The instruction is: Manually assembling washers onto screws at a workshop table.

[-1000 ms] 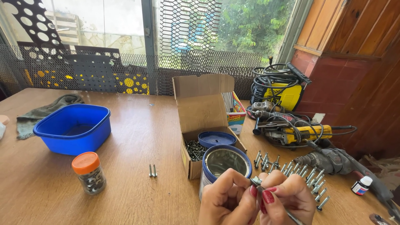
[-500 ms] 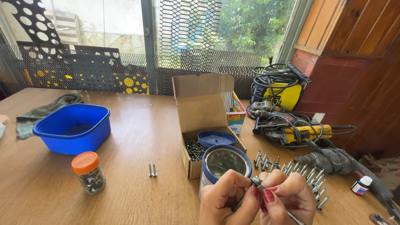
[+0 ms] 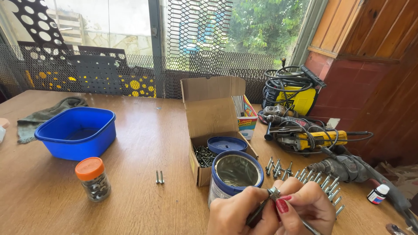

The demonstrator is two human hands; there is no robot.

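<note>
At the bottom edge, my left hand [image 3: 237, 213] and my right hand [image 3: 305, 206] meet over the wooden table [image 3: 143, 130]. Together they pinch a metal bolt [image 3: 273, 192] with a nut at its tip; the left fingers grip its dark shank, the right thumb and fingers press on the head end. Just behind them stands an open blue-rimmed tin can [image 3: 234, 174]. Several upright bolts [image 3: 305, 176] stand in rows to the right of the can.
An open cardboard box [image 3: 211, 117] of screws holds a blue lid [image 3: 227, 144]. A blue tub [image 3: 78, 132], an orange-capped jar [image 3: 92, 178], two loose screws [image 3: 159, 176] and a grey cloth [image 3: 41, 115] lie left. Power tools [image 3: 305, 135] and a small bottle [image 3: 377, 194] lie right.
Both hands have stayed at the bottom edge, with only small finger shifts around the bolt. Nothing else on the table has moved.
</note>
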